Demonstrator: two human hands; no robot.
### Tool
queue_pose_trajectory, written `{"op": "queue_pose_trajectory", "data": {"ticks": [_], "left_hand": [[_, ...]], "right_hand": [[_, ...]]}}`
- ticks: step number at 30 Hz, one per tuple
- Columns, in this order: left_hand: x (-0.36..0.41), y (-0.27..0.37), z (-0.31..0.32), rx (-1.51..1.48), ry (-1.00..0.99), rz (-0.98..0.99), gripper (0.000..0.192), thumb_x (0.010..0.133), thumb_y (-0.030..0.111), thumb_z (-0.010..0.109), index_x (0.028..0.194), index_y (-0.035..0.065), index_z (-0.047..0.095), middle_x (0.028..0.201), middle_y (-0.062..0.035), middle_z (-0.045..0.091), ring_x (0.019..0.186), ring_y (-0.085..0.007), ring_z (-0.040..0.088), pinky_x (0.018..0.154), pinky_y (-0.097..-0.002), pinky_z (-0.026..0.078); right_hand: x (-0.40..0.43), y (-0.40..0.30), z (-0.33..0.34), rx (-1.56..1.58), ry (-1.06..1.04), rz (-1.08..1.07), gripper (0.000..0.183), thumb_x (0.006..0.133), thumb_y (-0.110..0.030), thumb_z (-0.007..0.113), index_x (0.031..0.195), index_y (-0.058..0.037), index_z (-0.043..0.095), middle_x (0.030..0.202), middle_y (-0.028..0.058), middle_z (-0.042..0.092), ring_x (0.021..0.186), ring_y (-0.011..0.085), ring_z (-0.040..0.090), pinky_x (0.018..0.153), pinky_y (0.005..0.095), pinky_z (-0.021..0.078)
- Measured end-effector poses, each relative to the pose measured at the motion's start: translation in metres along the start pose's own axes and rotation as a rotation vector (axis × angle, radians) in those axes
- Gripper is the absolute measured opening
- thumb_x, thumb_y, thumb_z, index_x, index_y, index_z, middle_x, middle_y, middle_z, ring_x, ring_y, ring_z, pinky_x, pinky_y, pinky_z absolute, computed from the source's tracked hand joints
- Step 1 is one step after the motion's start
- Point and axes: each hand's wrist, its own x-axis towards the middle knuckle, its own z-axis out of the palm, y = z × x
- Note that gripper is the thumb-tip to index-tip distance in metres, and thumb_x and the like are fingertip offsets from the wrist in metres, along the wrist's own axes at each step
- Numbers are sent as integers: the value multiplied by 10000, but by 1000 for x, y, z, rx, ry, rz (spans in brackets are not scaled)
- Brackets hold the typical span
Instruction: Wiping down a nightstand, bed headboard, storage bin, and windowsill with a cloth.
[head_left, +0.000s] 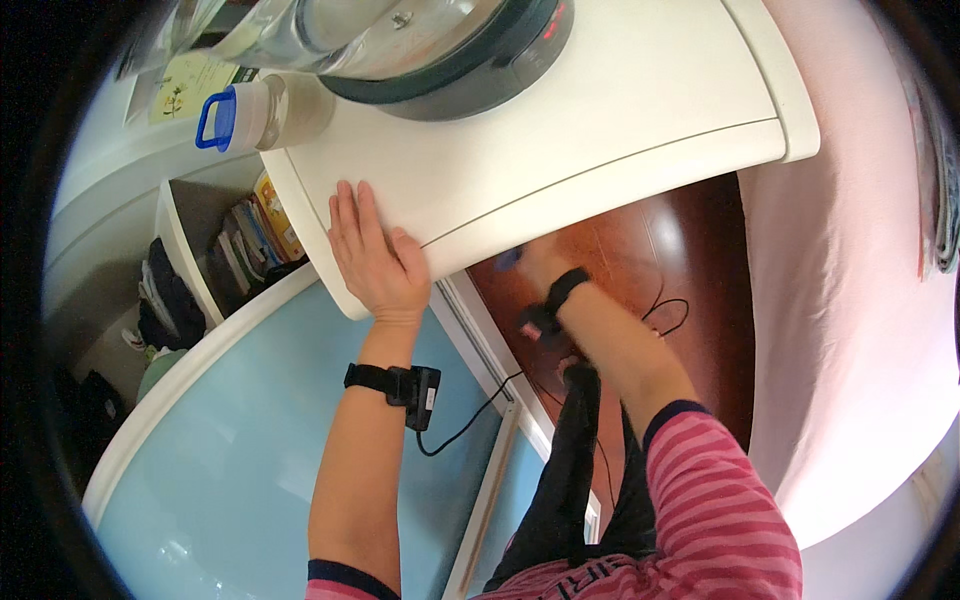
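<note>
My left hand (379, 259) lies flat on the near left corner of a white tabletop (600, 97), its fingers slightly apart and nothing in its grasp. My right hand (541, 259) reaches down below the table's front edge. It is motion-blurred and partly hidden by that edge. A small dark-blue thing (508, 259) shows at its fingers; whether the hand grips it, I cannot tell. Above my left hand, a clear bottle (300, 112) with a blue-handled lid (221, 120) stands on the table. Beside it sits a round dark appliance base (480, 79) with red lights, under a transparent vessel (390, 37).
Pink fabric (810, 300) hangs along the right side. A light-blue panel (247, 450) with a white rim fills the lower left, below a shelf with several books (255, 232). Black cable (675, 301) loops over the reddish-brown floor (705, 352), near my legs (562, 465).
</note>
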Motion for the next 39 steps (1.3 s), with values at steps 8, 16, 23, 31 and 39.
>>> {"op": "queue_pose_trajectory", "data": {"ticks": [8,16,23,31,39], "left_hand": [[2,0,0,12,37,24,482,870,159,414,1319,-14,447,1364,-238,422,1264,-420,379,1054,-468,292],[-3,-9,-4,49,35,28,486,871,170,412,1322,-10,446,1367,-235,421,1265,-419,379,1057,-466,289],[-3,-1,8,0,39,-9,550,834,241,452,1327,-1,435,1370,-240,414,1273,-434,368,1046,-507,275],[0,-10,-1,20,38,36,535,831,213,458,1315,-16,441,1362,-248,416,1260,-442,374,1045,-499,278],[3,-4,-5,-27,49,33,531,839,208,454,1317,-25,437,1358,-256,417,1251,-454,375,1041,-498,283]], "right_hand": [[-76,-11,90,-304,77,-358,358,707,94,515,1062,121,548,1074,294,535,1012,428,509,867,428,447],[-22,60,79,-759,-89,-204,324,691,-13,561,993,100,592,1070,297,536,1049,414,479,964,425,391],[46,142,55,-837,31,-352,422,687,91,564,1110,85,559,1187,273,540,1106,417,490,977,429,406],[58,178,59,-754,170,-140,308,771,-86,521,1042,6,636,1039,292,606,994,425,580,869,452,475],[85,194,69,-370,190,131,357,733,-29,487,1055,69,608,1068,316,580,1042,448,534,927,450,422]]}}
